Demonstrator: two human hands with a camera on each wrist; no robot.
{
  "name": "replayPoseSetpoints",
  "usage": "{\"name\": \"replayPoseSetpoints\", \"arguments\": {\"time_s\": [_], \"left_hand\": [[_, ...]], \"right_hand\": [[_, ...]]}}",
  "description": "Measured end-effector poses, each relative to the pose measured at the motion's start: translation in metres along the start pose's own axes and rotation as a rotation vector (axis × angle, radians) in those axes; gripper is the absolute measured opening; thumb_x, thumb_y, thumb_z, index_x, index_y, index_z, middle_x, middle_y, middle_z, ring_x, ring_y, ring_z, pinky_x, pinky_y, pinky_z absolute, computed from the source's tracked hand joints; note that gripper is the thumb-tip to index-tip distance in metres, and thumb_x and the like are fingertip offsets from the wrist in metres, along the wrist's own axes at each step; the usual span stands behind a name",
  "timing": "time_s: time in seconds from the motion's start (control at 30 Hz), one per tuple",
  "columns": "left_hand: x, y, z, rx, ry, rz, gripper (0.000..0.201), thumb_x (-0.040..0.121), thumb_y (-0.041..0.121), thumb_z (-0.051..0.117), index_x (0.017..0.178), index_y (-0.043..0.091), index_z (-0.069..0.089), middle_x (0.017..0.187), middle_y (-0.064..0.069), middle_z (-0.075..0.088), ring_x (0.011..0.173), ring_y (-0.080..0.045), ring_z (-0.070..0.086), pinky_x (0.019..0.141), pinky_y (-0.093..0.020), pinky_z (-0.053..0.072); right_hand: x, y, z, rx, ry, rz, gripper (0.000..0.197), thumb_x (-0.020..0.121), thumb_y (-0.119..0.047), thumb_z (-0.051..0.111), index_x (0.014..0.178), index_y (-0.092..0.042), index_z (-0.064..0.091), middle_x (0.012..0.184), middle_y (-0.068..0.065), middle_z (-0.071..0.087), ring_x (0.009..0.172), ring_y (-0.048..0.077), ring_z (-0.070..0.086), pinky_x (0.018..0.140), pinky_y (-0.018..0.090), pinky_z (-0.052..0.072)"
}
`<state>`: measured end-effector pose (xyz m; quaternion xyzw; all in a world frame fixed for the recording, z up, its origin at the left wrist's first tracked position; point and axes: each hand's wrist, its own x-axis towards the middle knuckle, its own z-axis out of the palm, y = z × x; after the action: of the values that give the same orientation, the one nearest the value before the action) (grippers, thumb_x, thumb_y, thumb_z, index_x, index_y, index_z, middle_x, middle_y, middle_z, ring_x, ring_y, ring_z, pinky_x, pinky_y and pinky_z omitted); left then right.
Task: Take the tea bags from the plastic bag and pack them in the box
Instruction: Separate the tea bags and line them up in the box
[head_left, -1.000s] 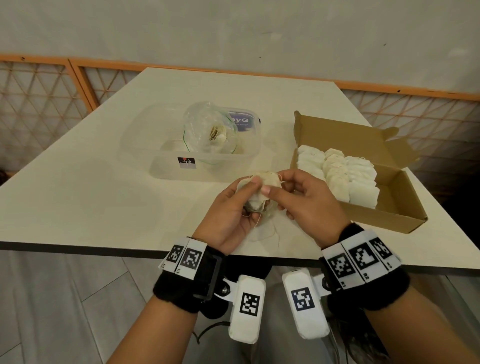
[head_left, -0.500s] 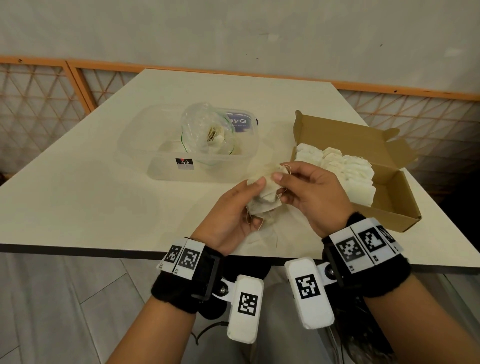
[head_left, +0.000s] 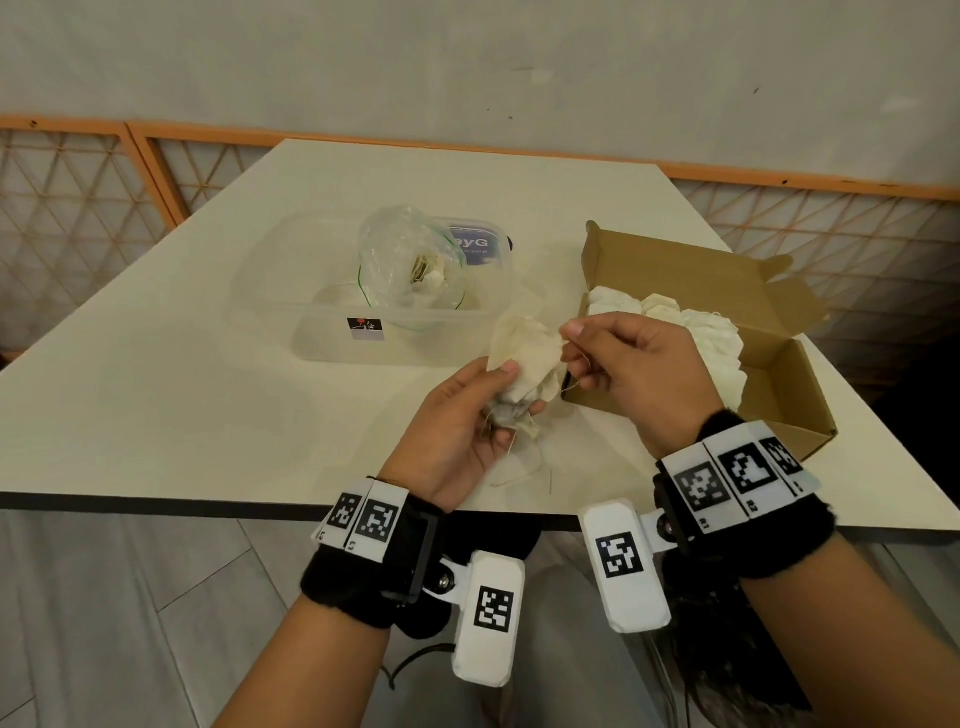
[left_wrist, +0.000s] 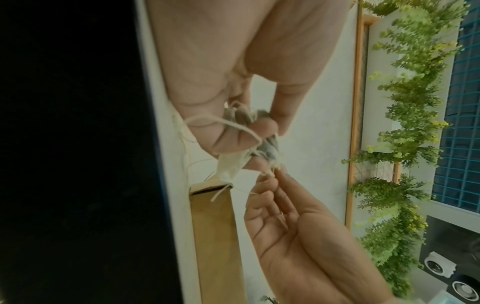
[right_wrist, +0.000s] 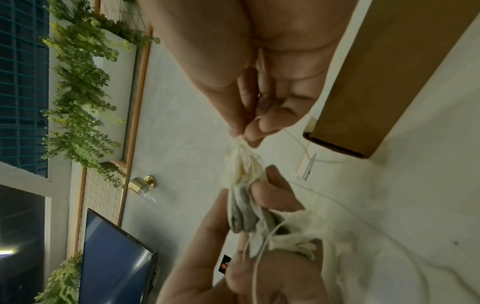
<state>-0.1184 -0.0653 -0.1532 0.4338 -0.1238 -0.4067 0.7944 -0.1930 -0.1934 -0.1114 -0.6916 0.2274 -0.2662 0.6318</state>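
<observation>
A soft, crumpled bunch of cream paper tea bags (head_left: 524, 364) with thin trailing strings sat in the left hand (head_left: 457, 431), whose thumb and curled fingers clamped around its lower part, above the near edge of the pale, smooth bench (head_left: 156, 395). The right hand (head_left: 639, 374) met the bunch from the right, thumb and forefinger pinched together on the gathered top of one bag, the other fingers curled loosely. In the wrist views the bags looked grey where the filling showed through the paper, and loose strings hung from the bunch toward the bench.

To the right stood an open brown cardboard box (head_left: 779, 374), rectangular with its lid and flaps folded back, holding rows of white packed tea bags (head_left: 711, 338) that filled most of its far end. Behind the hands lay a clear, shallow plastic tub (head_left: 291, 291) with rounded corners; in it sat a crinkled transparent plastic bag (head_left: 405, 260) with a green line at its mouth, a few tea bags visible inside. A blue label (head_left: 475, 244) on the tub's far side read partly "yG"; a small dark sticker (head_left: 365, 328) on its front wall was too small to read.
</observation>
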Motion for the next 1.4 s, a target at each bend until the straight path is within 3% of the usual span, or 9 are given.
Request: {"name": "replayPoseSetpoints", "arguments": {"time_s": [0.2, 0.43, 0.6, 0.8, 1.0, 1.13, 1.27, 1.33, 1.4], "left_hand": [[0.001, -0.002, -0.002, -0.015, 0.025, 0.062, 0.006, 0.085, 0.019, 0.059, 0.088, 0.015, 0.063, 0.077, 0.001, 0.069, 0.065, -0.008, 0.065, 0.042, -0.011, 0.037], [0.003, 0.002, -0.001, -0.09, 0.035, 0.01, 0.036, 0.091, 0.029, 0.051, 0.117, 0.005, 0.057, 0.082, -0.006, 0.064, 0.061, -0.009, 0.061, 0.042, -0.013, 0.039], [0.005, 0.001, -0.003, -0.119, 0.071, -0.005, 0.03, 0.095, 0.028, 0.049, 0.112, 0.007, 0.06, 0.086, -0.007, 0.066, 0.062, -0.009, 0.064, 0.041, -0.013, 0.04], [0.007, -0.005, -0.001, 0.003, 0.129, 0.07, 0.026, 0.094, 0.028, 0.052, 0.099, 0.008, 0.066, 0.079, -0.005, 0.063, 0.059, -0.008, 0.051, 0.042, -0.015, 0.038], [0.003, -0.006, 0.003, 0.153, 0.066, 0.121, 0.046, 0.076, 0.05, 0.057, 0.101, 0.014, 0.07, 0.087, -0.011, 0.063, 0.071, -0.014, 0.053, 0.046, -0.017, 0.038], [0.001, -0.012, 0.0, 0.24, 0.069, 0.167, 0.015, 0.092, 0.02, 0.057, 0.093, 0.013, 0.07, 0.085, -0.009, 0.062, 0.074, -0.015, 0.051, 0.05, -0.017, 0.038], [0.0, -0.012, 0.001, 0.295, 0.045, 0.176, 0.017, 0.089, 0.033, 0.062, 0.087, 0.02, 0.073, 0.082, -0.004, 0.065, 0.074, -0.013, 0.054, 0.056, -0.019, 0.039], [-0.001, -0.012, 0.002, 0.298, 0.036, 0.178, 0.019, 0.084, 0.038, 0.063, 0.087, 0.023, 0.075, 0.085, -0.004, 0.066, 0.078, -0.014, 0.056, 0.06, -0.021, 0.04], [-0.002, -0.01, 0.003, 0.278, 0.04, 0.166, 0.018, 0.082, 0.037, 0.064, 0.086, 0.022, 0.074, 0.086, -0.005, 0.067, 0.078, -0.014, 0.056, 0.059, -0.021, 0.04]], "right_hand": [[-0.011, 0.006, 0.01, -0.106, -0.051, -0.045, 0.023, 0.072, -0.02, 0.077, 0.085, -0.012, 0.059, 0.067, 0.0, 0.052, 0.06, 0.008, 0.049, 0.052, 0.016, 0.042], [-0.007, 0.004, 0.009, -0.015, -0.035, -0.042, 0.014, 0.076, -0.006, 0.072, 0.074, -0.014, 0.06, 0.066, 0.002, 0.058, 0.055, 0.005, 0.05, 0.052, 0.016, 0.043], [-0.006, 0.002, -0.003, 0.05, 0.048, -0.052, 0.009, 0.078, -0.005, 0.07, 0.081, -0.012, 0.064, 0.059, -0.009, 0.062, 0.05, -0.002, 0.052, 0.049, 0.013, 0.042], [-0.013, -0.002, -0.004, 0.022, -0.222, -0.03, 0.008, 0.078, -0.002, 0.066, 0.076, -0.009, 0.067, 0.053, -0.007, 0.061, 0.052, 0.006, 0.049, 0.052, 0.016, 0.043], [-0.006, 0.002, 0.008, -0.137, -0.141, -0.055, 0.011, 0.079, -0.005, 0.069, 0.072, -0.013, 0.067, 0.051, -0.009, 0.062, 0.047, -0.002, 0.052, 0.051, 0.011, 0.042], [-0.001, 0.005, 0.007, -0.218, -0.075, -0.065, 0.013, 0.077, -0.012, 0.072, 0.086, -0.018, 0.065, 0.073, 0.004, 0.061, 0.066, 0.013, 0.057, 0.067, 0.03, 0.052], [0.004, -0.001, 0.003, -0.349, -0.149, -0.097, 0.039, 0.072, -0.024, 0.076, 0.108, -0.023, 0.061, 0.086, -0.004, 0.057, 0.069, 0.014, 0.054, 0.073, 0.037, 0.052], [0.005, -0.009, 0.003, -0.439, -0.258, -0.094, 0.026, 0.073, -0.025, 0.075, 0.097, -0.02, 0.067, 0.077, -0.008, 0.062, 0.064, 0.008, 0.055, 0.068, 0.033, 0.051], [0.008, -0.016, 0.001, -0.436, -0.299, -0.092, 0.011, 0.076, -0.021, 0.073, 0.083, -0.012, 0.07, 0.072, 0.001, 0.068, 0.067, 0.015, 0.06, 0.07, 0.037, 0.051]]}}
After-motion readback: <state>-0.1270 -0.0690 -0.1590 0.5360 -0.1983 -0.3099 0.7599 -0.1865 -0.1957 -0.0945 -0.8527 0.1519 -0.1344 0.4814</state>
